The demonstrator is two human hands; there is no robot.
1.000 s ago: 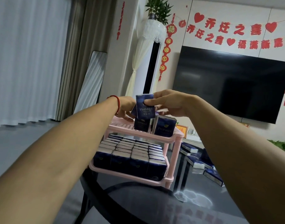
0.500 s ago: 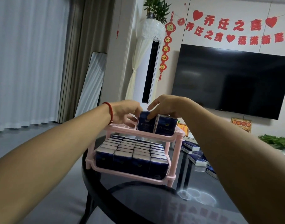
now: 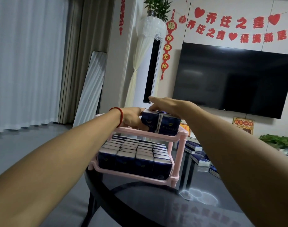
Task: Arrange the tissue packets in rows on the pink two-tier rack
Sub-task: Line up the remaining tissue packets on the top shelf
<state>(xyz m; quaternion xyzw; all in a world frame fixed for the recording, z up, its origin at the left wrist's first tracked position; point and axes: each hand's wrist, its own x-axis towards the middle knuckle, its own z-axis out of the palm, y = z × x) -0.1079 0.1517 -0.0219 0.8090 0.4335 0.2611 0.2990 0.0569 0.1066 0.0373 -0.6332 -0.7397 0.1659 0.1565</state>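
two dark blue tissue packets (image 3: 160,122) stand upright on the pink rack (image 3: 179,145) top tier. our left hand (image 3: 133,117) grips the left packet's side; our right hand (image 3: 166,106) presses flat on top. four rows fill the lower tier on the glass bench (image 3: 156,202).

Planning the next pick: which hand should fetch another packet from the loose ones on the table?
Right, probably. The loose packets lie on the table right of the rack, on the right hand's side. The left hand holds the upper tier's leftmost packet, away from them.
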